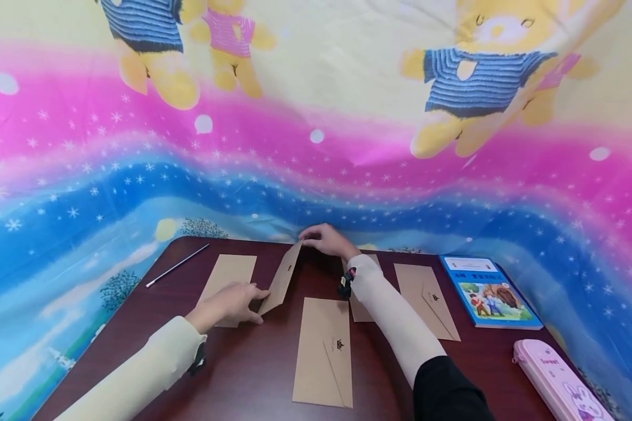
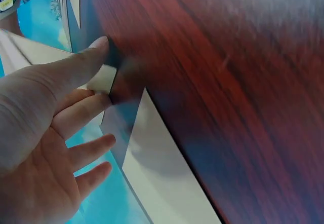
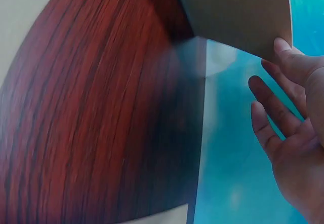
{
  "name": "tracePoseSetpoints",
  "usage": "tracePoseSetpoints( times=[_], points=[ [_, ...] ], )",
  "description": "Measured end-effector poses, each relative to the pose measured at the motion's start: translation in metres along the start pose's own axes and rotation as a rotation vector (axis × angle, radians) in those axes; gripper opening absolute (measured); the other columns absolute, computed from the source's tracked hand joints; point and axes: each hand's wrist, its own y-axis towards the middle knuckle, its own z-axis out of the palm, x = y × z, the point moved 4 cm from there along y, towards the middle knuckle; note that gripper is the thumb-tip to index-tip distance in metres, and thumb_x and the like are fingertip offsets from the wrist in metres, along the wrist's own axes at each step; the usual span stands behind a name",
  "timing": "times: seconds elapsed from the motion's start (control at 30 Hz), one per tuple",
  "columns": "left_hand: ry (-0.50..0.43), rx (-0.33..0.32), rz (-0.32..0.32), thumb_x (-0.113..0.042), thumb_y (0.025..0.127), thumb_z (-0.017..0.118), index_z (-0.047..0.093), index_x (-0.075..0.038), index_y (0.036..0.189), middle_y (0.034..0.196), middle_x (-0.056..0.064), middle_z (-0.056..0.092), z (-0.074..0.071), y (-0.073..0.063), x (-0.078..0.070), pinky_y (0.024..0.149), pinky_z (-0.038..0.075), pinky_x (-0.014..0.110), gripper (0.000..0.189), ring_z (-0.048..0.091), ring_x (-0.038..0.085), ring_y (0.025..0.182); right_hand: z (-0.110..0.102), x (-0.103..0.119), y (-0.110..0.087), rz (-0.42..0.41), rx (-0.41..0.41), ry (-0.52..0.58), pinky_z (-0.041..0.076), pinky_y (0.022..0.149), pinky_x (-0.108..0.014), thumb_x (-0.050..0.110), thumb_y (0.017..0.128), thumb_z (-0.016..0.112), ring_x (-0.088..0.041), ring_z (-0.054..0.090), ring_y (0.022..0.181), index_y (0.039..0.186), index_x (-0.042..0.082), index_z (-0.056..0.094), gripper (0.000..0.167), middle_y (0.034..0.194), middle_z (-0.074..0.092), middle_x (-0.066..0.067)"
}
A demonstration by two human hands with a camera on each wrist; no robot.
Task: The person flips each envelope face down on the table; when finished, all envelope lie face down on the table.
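Observation:
A brown paper envelope [image 1: 282,276] is raised at a tilt off the dark wooden table between both hands. My right hand [image 1: 323,238] pinches its far upper corner with thumb and finger; in the right wrist view the other fingers of that hand [image 3: 298,112] are spread below the envelope [image 3: 238,16]. At the near end, my left hand [image 1: 234,303] holds the lower corner between thumb and index finger, and in the left wrist view its other fingers [image 2: 91,150] stand apart. Another envelope [image 1: 237,269] lies flat, partly hidden under the left hand.
One envelope [image 1: 322,351] lies at the front middle; another [image 1: 366,307] is partly behind the right forearm. Further right are an envelope [image 1: 426,298], a blue picture book [image 1: 492,292] and a pink pencil case [image 1: 560,380]. A thin stick [image 1: 178,265] lies at the back left.

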Motion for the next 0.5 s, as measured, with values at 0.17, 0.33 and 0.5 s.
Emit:
tracePoseSetpoints(
  times=[0.17,0.33,0.5],
  points=[
    [-0.017,-0.031,0.057,-0.035,0.082,0.086,0.063,-0.009,0.142,0.139,0.015,0.066,0.002,-0.003,-0.009,0.108,0.048,0.052,0.069,0.061,0.036,0.13,0.007,0.013,0.006,-0.043,-0.004,0.082,0.052,0.105,-0.042,0.023,0.102,0.065,-0.022,0.067,0.119,0.133,0.008,0.068,0.034,0.127,0.073,-0.006],
    [0.017,-0.09,0.129,-0.04,0.08,0.086,0.074,-0.01,0.123,0.115,0.005,0.077,0.005,0.001,-0.019,0.092,0.054,0.046,0.053,0.071,0.026,0.107,0.011,0.02,0.01,-0.073,-0.028,0.108,0.053,0.104,-0.042,0.023,0.102,0.065,-0.023,0.067,0.119,0.136,0.007,0.066,0.038,0.128,0.072,-0.006],
    [0.048,-0.131,0.117,-0.045,0.078,0.087,0.078,-0.018,0.101,0.095,-0.004,0.077,0.006,0.004,-0.024,0.078,0.054,0.038,0.037,0.071,0.016,0.088,0.016,0.023,0.011,-0.081,-0.029,0.098,0.052,0.106,-0.042,0.026,0.104,0.062,-0.023,0.064,0.125,0.142,0.01,0.062,0.041,0.136,0.069,-0.005]
  ],
)
